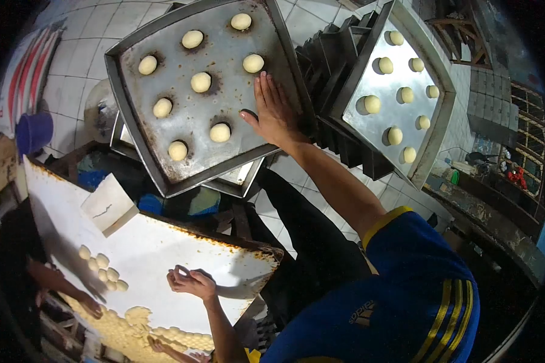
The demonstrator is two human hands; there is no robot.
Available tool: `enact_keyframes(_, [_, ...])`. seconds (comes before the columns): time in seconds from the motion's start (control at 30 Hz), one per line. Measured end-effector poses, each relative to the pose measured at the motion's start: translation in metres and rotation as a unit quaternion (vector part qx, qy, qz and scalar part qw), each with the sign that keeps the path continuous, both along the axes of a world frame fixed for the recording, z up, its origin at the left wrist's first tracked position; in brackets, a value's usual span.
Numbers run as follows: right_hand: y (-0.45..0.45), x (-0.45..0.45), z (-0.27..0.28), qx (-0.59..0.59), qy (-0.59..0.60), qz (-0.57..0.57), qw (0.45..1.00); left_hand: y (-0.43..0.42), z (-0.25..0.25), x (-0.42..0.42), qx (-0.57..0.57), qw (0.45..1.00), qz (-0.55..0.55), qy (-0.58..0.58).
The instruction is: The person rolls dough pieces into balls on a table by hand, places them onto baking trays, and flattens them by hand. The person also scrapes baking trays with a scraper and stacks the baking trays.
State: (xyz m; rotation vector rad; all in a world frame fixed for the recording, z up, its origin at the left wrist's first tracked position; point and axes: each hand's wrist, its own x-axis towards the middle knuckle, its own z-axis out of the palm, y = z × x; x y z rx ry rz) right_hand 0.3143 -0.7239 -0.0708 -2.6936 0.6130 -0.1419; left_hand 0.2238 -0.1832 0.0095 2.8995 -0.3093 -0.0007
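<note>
My right hand (272, 112) lies over the right part of a metal tray (175, 68), fingers spread, its fingertips just below a dough ball (253, 63). Several more pale dough balls sit spaced apart on that tray. Over the white table (157, 272) is my left hand (191, 283), its fingers curled; whether anything is inside them is hidden. To its left a small group of dough balls (102, 261) rests on the table.
Another person's hand (91, 305) reaches over the table's left side; further hands show at its bottom edge beside a dough mass (137, 317). A second tray (389, 85) of dough balls tops a stack at right. A purple bucket (34, 132) stands at left.
</note>
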Motion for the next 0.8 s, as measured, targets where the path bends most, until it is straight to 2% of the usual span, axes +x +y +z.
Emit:
enact_keyframes(0.07, [-0.006, -0.002, 0.001, 0.016, 0.003, -0.007, 1.0, 0.0, 0.002, -0.002, -0.007, 1.0, 0.008, 0.0])
enact_keyframes(0.1, [-0.013, 0.002, -0.001, 0.181, -0.054, -0.047, 0.981, -0.001, 0.004, -0.001, -0.005, 1.0, 0.003, -0.001])
enact_keyframes(0.13, [-0.017, 0.004, -0.003, 0.34, -0.109, -0.084, 0.93, -0.003, 0.006, -0.001, -0.002, 1.0, -0.001, -0.004])
enact_keyframes(0.17, [-0.024, 0.0, -0.004, 0.341, -0.109, -0.081, 0.93, -0.006, 0.004, -0.001, -0.001, 1.0, 0.002, -0.005])
enact_keyframes(0.23, [-0.031, -0.003, 0.023, 0.368, -0.182, -0.124, 0.904, -0.005, 0.0, -0.003, -0.028, 0.999, 0.012, -0.018])
enact_keyframes(0.27, [-0.024, -0.001, 0.022, 0.369, -0.18, -0.123, 0.904, -0.004, 0.001, -0.003, -0.027, 0.999, 0.013, -0.017])
enact_keyframes(0.33, [-0.004, 0.004, 0.01, 0.13, -0.056, -0.032, 0.989, -0.003, 0.006, -0.001, -0.002, 1.0, -0.008, -0.007])
enact_keyframes(0.37, [0.003, 0.002, 0.009, 0.059, 0.033, 0.002, 0.998, -0.005, 0.005, -0.001, -0.004, 1.0, -0.008, -0.008])
enact_keyframes(0.43, [0.002, 0.007, 0.011, 0.078, 0.01, -0.038, 0.996, -0.009, 0.004, 0.001, -0.06, 0.998, 0.008, -0.021])
enact_keyframes(0.5, [0.007, 0.001, 0.028, 0.098, -0.014, -0.073, 0.992, -0.007, 0.007, 0.001, -0.031, 0.999, -0.009, -0.023])
enact_keyframes(0.53, [0.011, -0.021, 0.055, 0.226, -0.099, -0.091, 0.965, -0.007, 0.009, 0.001, -0.002, 0.999, -0.024, -0.022])
enact_keyframes(0.57, [0.02, -0.042, 0.079, 0.347, -0.182, -0.105, 0.914, -0.009, 0.011, 0.002, -0.018, 0.999, -0.015, -0.024])
enact_keyframes(0.6, [0.037, -0.066, 0.089, 0.517, -0.147, -0.135, 0.833, -0.01, 0.012, 0.003, -0.023, 0.999, -0.015, -0.029])
enact_keyframes(0.63, [0.06, -0.09, 0.088, 0.667, -0.106, -0.157, 0.72, -0.01, 0.012, 0.002, -0.022, 0.999, -0.014, -0.028])
enact_keyframes(0.67, [0.087, -0.105, 0.078, 0.814, -0.055, -0.234, 0.529, -0.009, 0.011, 0.001, -0.021, 0.999, -0.012, -0.028])
enact_keyframes(0.7, [0.108, -0.101, 0.088, 0.818, 0.019, -0.267, 0.509, -0.003, 0.006, -0.001, -0.015, 0.999, -0.012, -0.034])
enact_keyframes(0.73, [0.129, -0.103, 0.069, 0.816, 0.006, -0.297, 0.496, -0.002, 0.01, -0.001, -0.018, 0.999, -0.012, -0.042])
enact_keyframes(0.8, [0.156, -0.079, 0.04, 0.823, -0.107, -0.409, 0.38, -0.007, 0.014, 0.0, -0.032, 0.999, 0.003, -0.024])
